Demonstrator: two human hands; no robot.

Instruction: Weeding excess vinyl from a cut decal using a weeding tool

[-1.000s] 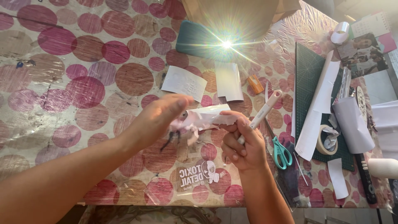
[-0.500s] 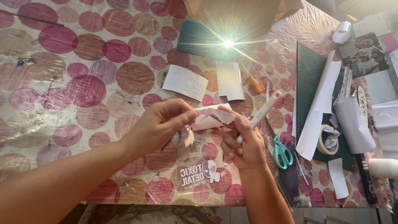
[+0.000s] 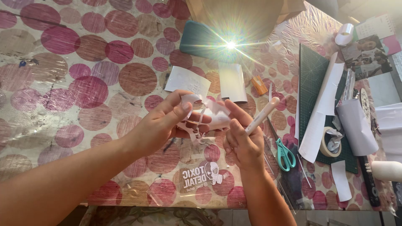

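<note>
My left hand pinches a curling strip of thin white sticker film above the table, thumb on top. My right hand grips the film's other end with its fingertips and also holds a slim white pen-shaped tool that points up and to the right. Scraps of the film dangle between the two hands. Below them a white cut-out sticker lies on the dotted table cover.
Two white sheets lie beyond the hands, near a teal object under strong glare. On the right are teal scissors, a green cutting mat, a tape roll, paper rolls and an orange stub.
The hands have risen slightly and pulled the film a little further apart; the strip now curls over my left fingers. The pen tool keeps its tilt.
</note>
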